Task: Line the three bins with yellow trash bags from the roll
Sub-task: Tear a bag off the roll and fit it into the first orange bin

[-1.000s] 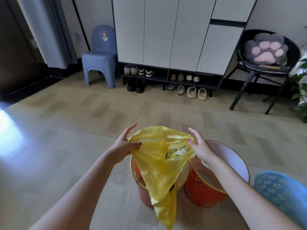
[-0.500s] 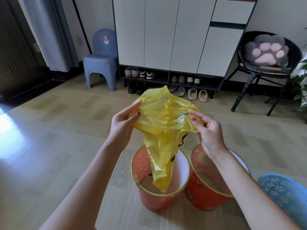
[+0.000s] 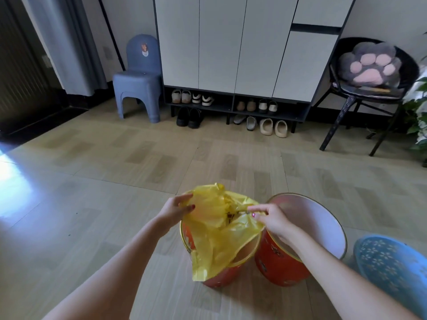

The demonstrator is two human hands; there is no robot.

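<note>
The yellow bag (image 3: 221, 225) hides most of the left orange bin (image 3: 217, 277), the blue bin (image 3: 392, 266) is cut off by the right edge, and the plant (image 3: 419, 107) too.

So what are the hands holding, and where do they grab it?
Both hold the yellow trash bag by its open top edge: the left hand pinches the left side, the right hand the right side.

Yellow bag (image 3: 219, 225) draped over orange bin (image 3: 217, 277), second bin (image 3: 284, 269) beside

Bag (image 3: 221, 227) over the left bin (image 3: 215, 277), second bin (image 3: 284, 266) touching its right, third bin (image 3: 392, 262) farther right.
</note>
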